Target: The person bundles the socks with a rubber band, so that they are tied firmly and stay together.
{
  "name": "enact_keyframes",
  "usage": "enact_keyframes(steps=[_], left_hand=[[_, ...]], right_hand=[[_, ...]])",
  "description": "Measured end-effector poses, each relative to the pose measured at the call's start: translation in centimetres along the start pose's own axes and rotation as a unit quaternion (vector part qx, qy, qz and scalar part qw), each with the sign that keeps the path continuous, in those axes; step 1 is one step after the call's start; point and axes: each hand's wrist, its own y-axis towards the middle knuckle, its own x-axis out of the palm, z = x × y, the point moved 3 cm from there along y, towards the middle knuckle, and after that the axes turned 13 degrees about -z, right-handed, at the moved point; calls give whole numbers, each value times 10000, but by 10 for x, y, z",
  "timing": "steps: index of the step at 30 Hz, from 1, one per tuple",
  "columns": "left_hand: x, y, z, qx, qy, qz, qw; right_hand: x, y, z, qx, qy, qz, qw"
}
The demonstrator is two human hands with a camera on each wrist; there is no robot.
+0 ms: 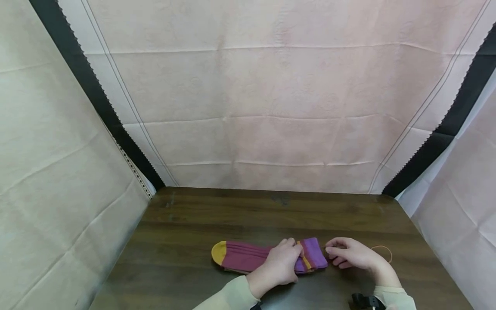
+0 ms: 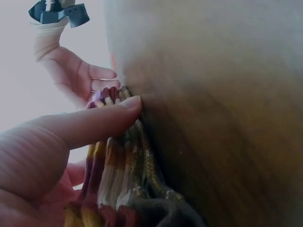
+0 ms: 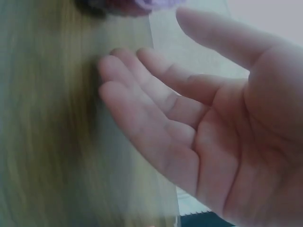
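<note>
A stack of several socks (image 1: pixel 248 255) lies on the table, the top one maroon with a yellow toe and a purple cuff. My left hand (image 1: pixel 282 261) grips the stack near the cuff end. In the left wrist view the thumb (image 2: pixel 106 118) lies across the layered edges of the socks (image 2: pixel 125 165), with fingers on the far side. My right hand (image 1: pixel 350 254) is just right of the purple cuff, its fingers loosely bent and nothing between them. The right wrist view shows its bare palm (image 3: pixel 222 137) facing the camera, the purple sock edge (image 3: pixel 137 5) beyond the fingertips.
A thin orange loop (image 1: pixel 383 247), like a rubber band, shows on the table just behind the right hand. The dark wooden table (image 1: pixel 186 228) is enclosed by pale fabric walls (image 1: pixel 271 107) with black strips (image 1: pixel 100 94) at the corners.
</note>
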Motion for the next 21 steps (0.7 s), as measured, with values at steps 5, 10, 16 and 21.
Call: enact_keyframes(steps=[5, 10, 16, 21], left_hand=[[1, 1, -1, 32, 95, 128, 9999], [0, 1, 0, 103, 265, 146, 9995], [3, 2, 9, 161, 876, 204, 9958], [2, 1, 11, 141, 1085, 351, 9934]], right_hand=[[-10, -13, 7, -18, 13, 183, 9998], [-20, -30, 18, -52, -44, 368, 9993], [-33, -52, 29, 25, -183, 768, 9969], [-44, -68, 36, 154, -484, 1325, 9899]])
